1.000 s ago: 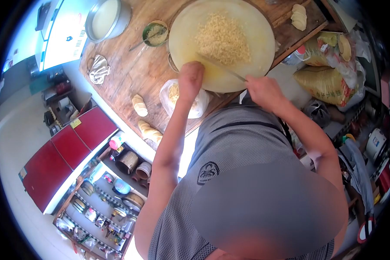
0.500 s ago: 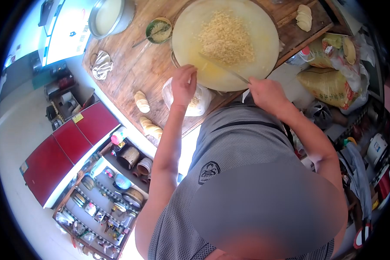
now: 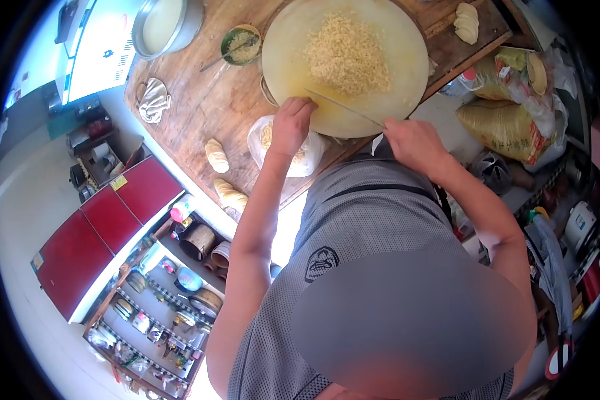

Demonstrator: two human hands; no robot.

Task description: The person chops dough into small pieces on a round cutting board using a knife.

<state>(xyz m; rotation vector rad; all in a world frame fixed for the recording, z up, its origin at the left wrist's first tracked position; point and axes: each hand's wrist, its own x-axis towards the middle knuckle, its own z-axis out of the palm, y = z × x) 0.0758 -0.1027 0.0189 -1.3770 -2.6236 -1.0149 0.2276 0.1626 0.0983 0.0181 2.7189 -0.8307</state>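
My right hand [image 3: 412, 143] grips the handle of a knife [image 3: 347, 109], whose thin blade lies slantwise over the front of a round pale chopping board [image 3: 280, 57]. On the board is a heap of finely chopped pale yellow food [image 3: 348, 55]. My left hand [image 3: 292, 127] is at the board's front left edge, fingers curled together close to the blade's tip. Whatever those fingers pinch, if anything, is hidden. Partly under that hand, a clear plastic bag [image 3: 307, 165] holds similar chopped bits.
A green bowl [image 3: 241, 45] with chopped bits and a spoon, a metal pot [image 3: 192, 23] of whitish contents and a crumpled cloth [image 3: 155, 101] are on the wooden table [image 3: 200, 100]. Pale sliced pieces [image 3: 217, 155] lie left, others [image 3: 466, 23] far right. Sacks [image 3: 500, 130] stand right.
My left hand has shifted slightly right and up, nearer the knife's tip, its fingers more curled. The knife and right hand stay almost where they were.
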